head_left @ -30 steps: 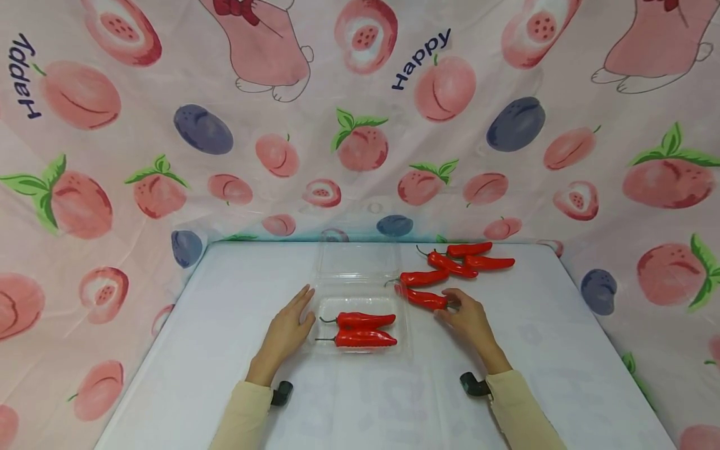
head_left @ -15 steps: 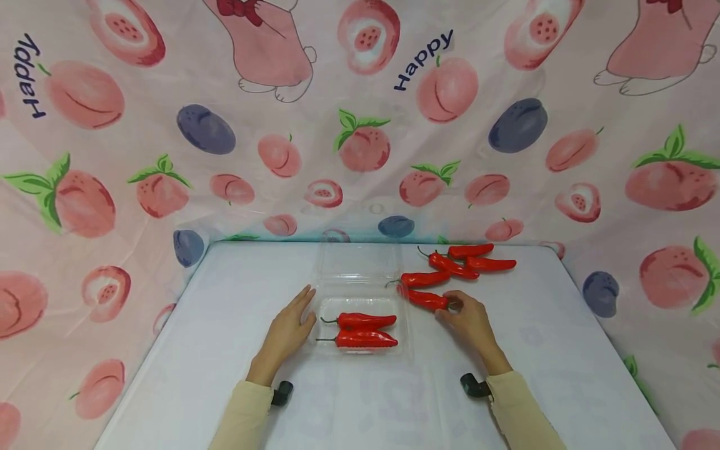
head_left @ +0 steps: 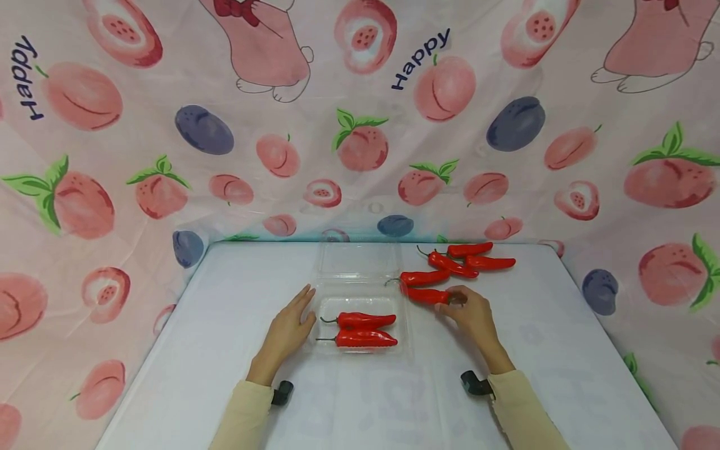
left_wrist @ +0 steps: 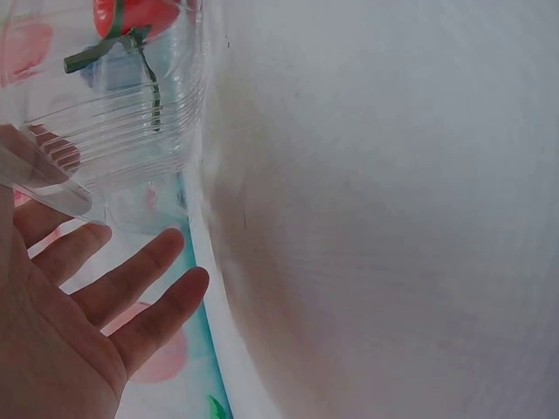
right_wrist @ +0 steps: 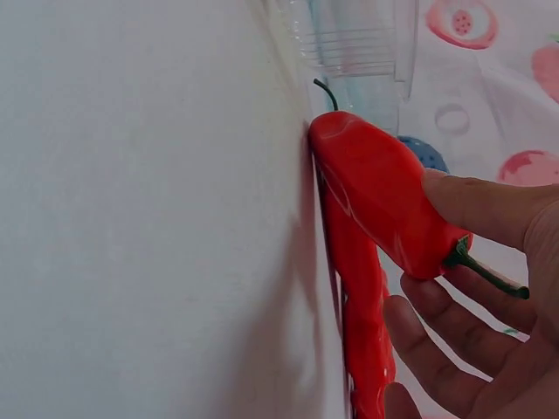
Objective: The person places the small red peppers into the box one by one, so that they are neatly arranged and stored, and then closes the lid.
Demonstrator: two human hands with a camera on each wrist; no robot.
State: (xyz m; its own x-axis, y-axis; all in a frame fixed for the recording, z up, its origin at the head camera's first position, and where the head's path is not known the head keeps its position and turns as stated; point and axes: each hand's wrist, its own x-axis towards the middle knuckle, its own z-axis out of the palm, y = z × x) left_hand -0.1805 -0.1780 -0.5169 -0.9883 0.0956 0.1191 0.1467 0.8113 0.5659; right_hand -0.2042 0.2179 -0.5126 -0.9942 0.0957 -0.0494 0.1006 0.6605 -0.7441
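Note:
My right hand (head_left: 471, 312) pinches a red chili pepper (head_left: 426, 295) between thumb and fingers near its stem end. In the right wrist view that pepper (right_wrist: 380, 192) slants up from the table, its green stem pointing at my palm. A clear plastic clamshell box (head_left: 404, 312) stands with its lid (head_left: 360, 259) folded back. Inside lie two more red peppers, an upper one (head_left: 367, 320) and a lower one (head_left: 365, 339), stems to the left. My left hand (head_left: 288, 328) rests along the box's left side, fingers spread and nearly straight, as the left wrist view shows.
Just behind the pinched pepper lies another red pepper (head_left: 424, 278). Several more form a loose pile (head_left: 455, 264) at the back right of the white table (head_left: 225, 300). A fruit-print cloth (head_left: 315, 137) hangs right behind the table and along its sides.
My right hand has shifted slightly right and back, and the pepper in it has swung to lie more level. The left hand and the box have stayed in place.

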